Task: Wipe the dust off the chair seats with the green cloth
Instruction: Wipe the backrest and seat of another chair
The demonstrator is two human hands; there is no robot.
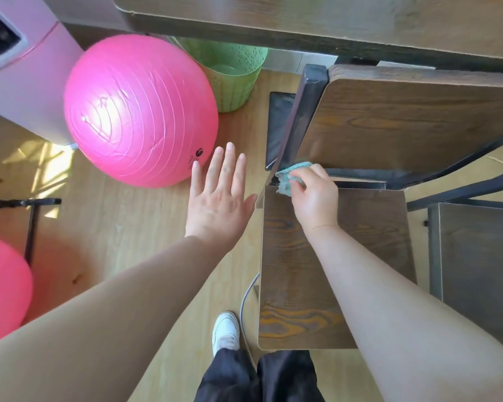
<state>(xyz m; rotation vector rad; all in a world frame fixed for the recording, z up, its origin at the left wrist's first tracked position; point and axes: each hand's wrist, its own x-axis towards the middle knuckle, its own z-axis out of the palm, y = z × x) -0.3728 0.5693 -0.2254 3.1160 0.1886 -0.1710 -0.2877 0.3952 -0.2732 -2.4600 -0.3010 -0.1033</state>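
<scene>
A dark wooden chair seat (331,271) on a black metal frame lies below me, its backrest (413,120) leaning toward a table. My right hand (314,198) grips a bunched green cloth (288,177) and holds it at the seat's far left corner, where seat meets backrest. My left hand (221,195) hovers flat with straight spread fingers over the floor, just left of the seat's edge, holding nothing. A second chair seat (482,268) shows at the right edge.
A big pink exercise ball (140,108) sits on the wooden floor at left, another pink ball (3,282) at the lower left. A green perforated bin (230,74) stands under the wooden table (317,21). My white shoe (225,332) and a grey cable (246,297) lie by the seat's near corner.
</scene>
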